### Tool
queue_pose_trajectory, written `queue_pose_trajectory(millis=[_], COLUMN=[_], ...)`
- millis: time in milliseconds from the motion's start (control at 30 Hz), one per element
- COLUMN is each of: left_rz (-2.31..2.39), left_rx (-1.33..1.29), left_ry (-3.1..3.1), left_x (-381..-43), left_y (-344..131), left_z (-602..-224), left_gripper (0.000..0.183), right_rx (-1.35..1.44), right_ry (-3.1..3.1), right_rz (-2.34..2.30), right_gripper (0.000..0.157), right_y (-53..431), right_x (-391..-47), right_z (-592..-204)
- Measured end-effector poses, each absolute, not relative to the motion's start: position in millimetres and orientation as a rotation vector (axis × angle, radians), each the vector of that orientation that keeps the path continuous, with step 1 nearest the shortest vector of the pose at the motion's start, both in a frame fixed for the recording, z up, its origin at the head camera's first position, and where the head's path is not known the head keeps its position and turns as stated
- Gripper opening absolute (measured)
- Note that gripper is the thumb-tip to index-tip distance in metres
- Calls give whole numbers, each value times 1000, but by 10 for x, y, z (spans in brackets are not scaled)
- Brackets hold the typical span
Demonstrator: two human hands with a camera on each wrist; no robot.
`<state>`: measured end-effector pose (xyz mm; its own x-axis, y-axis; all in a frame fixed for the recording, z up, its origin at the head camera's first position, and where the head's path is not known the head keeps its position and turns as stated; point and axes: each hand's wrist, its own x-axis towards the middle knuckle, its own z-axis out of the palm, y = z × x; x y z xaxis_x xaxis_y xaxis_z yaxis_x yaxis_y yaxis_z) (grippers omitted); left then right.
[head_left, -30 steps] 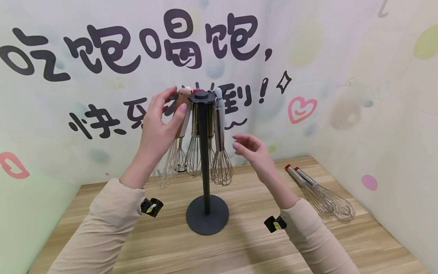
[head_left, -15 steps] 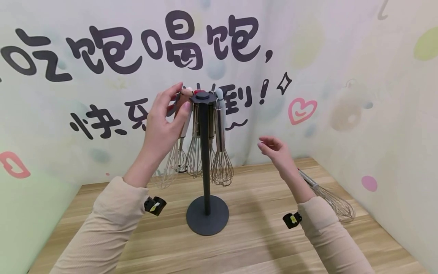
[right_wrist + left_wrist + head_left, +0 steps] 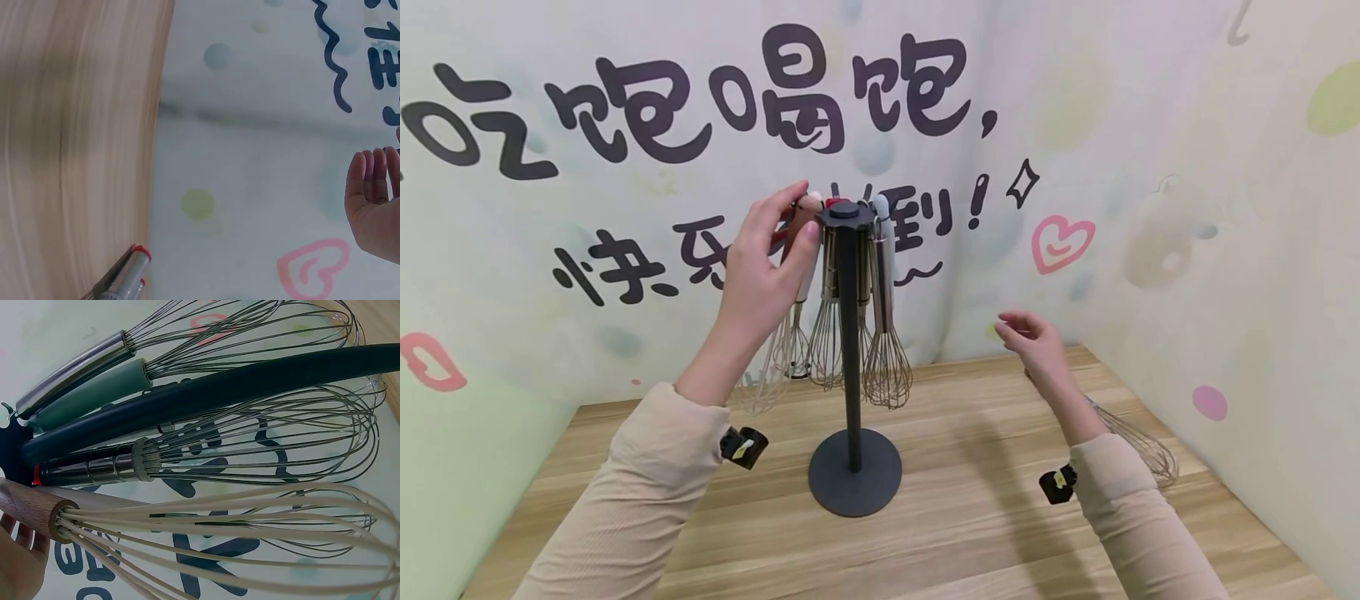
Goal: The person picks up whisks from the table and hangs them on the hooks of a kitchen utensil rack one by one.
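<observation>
In the head view, a slim black stand (image 3: pixel 851 375) on a round flat base stands on the pale wood-grain table (image 3: pixel 925 542), about midway between the left and right edges and short of the far one; steel-wired whisks (image 3: pixel 887 367) hang round its top; over on the left of it, the person's left hand (image 3: pixel 756 267) has thumb and fingers pinching the brown wooden handle of a cream-wired whisk (image 3: pixel 793 230), its end right beside the stand's head; the right hand (image 3: pixel 1037 346) is in the air by the far right corner, fingers loosely bent; past its beige sleeve (image 3: pixel 1120 483), more steel wires (image 3: pixel 1150 450) lie near the right edge; behind, big dark lettering (image 3: pixel 647 108) covers the white wall.

In the left wrist view, the wooden handle rests in the left hand's fingers; beyond it hang a ridged steel handle (image 3: pixel 94 465) with a red end, a green handle (image 3: pixel 100 390) and a smooth steel handle (image 3: pixel 75 372).

In the right wrist view, the right hand's fingers lie close together before the wall; two silver handles with red ends (image 3: pixel 128 275) lie close to the table's far edge.
</observation>
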<state>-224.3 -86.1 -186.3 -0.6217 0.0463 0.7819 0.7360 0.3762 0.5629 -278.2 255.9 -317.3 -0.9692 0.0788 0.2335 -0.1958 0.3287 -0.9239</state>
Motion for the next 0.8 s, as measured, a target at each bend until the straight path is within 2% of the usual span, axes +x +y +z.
queue_pose_trajectory(millis=[167, 600, 800], left_rz=[-1284, -1392, -1460], left_rx=[-661, -619, -607], left_ry=[-1940, -1958, -1987], left_x=[-2248, -2257, -2244], left_y=[-855, -872, -887], left_z=[-1856, -1809, -1782], left_gripper=[41, 39, 39], right_rx=[27, -23, -83], right_ry=[-2396, -2393, -2425], right_rz=[1691, 1600, 1553], right_gripper=[40, 50, 48], right_y=[2653, 2883, 3003], right_x=[-2784, -2806, -2797], right_z=[-3236, -3394, -3469])
